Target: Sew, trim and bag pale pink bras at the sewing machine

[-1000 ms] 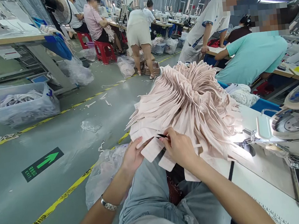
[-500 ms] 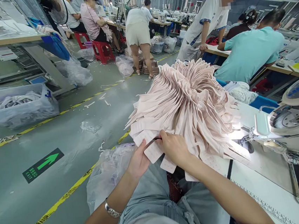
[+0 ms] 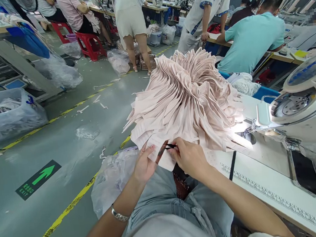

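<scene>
A large bundle of pale pink fabric pieces [image 3: 184, 97], gathered in the middle and fanned out in folds, lies on the white sewing table in front of me. At its near edge my left hand [image 3: 145, 164] pinches a loose pink flap between thumb and fingers. My right hand [image 3: 191, 156] is closed around a small dark tool [image 3: 171, 146] that looks like thread snips, its tip pointing toward the left hand. Between the hands runs a narrow brownish strip, either a blade or an edge; I cannot tell which. Part of the tool is hidden by my right fingers.
On the right stands a white sewing machine [image 3: 302, 108] with its lamp lit, a phone [image 3: 305, 173] below it. A clear plastic bag [image 3: 111, 182] hangs by my left knee. A plastic bin [image 3: 12, 114] stands on the left floor. Several people work beyond.
My view has shifted slightly down and right. The right hand has drawn a little away from the left, and more of the dark tool shows between them.
</scene>
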Demonstrator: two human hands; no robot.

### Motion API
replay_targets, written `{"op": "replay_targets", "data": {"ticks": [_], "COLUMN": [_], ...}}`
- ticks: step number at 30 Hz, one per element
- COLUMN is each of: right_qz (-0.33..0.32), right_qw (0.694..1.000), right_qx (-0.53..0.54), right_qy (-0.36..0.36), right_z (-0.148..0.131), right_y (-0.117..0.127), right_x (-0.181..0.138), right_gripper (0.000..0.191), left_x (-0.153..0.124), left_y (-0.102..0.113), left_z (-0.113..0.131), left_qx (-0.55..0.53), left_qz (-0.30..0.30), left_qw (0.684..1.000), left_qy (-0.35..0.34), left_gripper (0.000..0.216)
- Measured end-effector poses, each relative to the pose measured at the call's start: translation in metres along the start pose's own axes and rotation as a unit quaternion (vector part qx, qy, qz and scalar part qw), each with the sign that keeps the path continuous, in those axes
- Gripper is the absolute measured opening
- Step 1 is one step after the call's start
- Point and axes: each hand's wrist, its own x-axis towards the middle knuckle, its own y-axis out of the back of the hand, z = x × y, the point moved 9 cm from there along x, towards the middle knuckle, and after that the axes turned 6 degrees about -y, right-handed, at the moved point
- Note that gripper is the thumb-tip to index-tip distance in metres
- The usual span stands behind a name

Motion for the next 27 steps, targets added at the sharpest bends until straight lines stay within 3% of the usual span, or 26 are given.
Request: {"op": "replay_targets", "data": {"ticks": [6, 9, 13, 15, 18, 22, 27], "right_qz": [-0.011, -0.019, -0.017, 0.004, 0.034, 0.04, 0.019], "right_qw": [0.998, 0.997, 0.997, 0.998, 0.998, 0.999, 0.999], "right_qx": [-0.063, -0.071, -0.065, -0.045, -0.002, 0.023, -0.025], "right_qy": [0.008, -0.012, -0.03, -0.041, -0.05, -0.016, -0.012], "right_z": [-0.003, 0.004, 0.015, 0.023, 0.035, 0.031, 0.017], "right_y": [-0.015, -0.017, -0.01, -0.001, 0.01, 0.014, 0.004], "right_x": [0.011, 0.014, 0.008, 0.0, -0.014, -0.026, -0.02], "right_gripper": [0.018, 0.019, 0.018, 0.019, 0.019, 0.02, 0.02], "left_x": [-0.003, -0.016, -0.036, -0.033, -0.02, -0.011, -0.012], "left_y": [0.007, 0.016, 0.013, 0.013, 0.013, -0.005, -0.009], "left_z": [-0.018, -0.052, -0.095, -0.09, -0.057, -0.022, -0.015], "left_qx": [0.011, 0.008, 0.065, 0.083, 0.07, 0.037, 0.02], "left_qz": [-0.014, -0.005, -0.051, -0.027, 0.036, 0.002, -0.012], "left_qw": [0.999, 0.996, 0.98, 0.987, 0.996, 0.999, 0.999], "left_qy": [0.032, 0.094, 0.179, 0.138, 0.033, -0.029, -0.037], "left_gripper": [0.033, 0.032, 0.032, 0.032, 0.044, 0.053, 0.049]}}
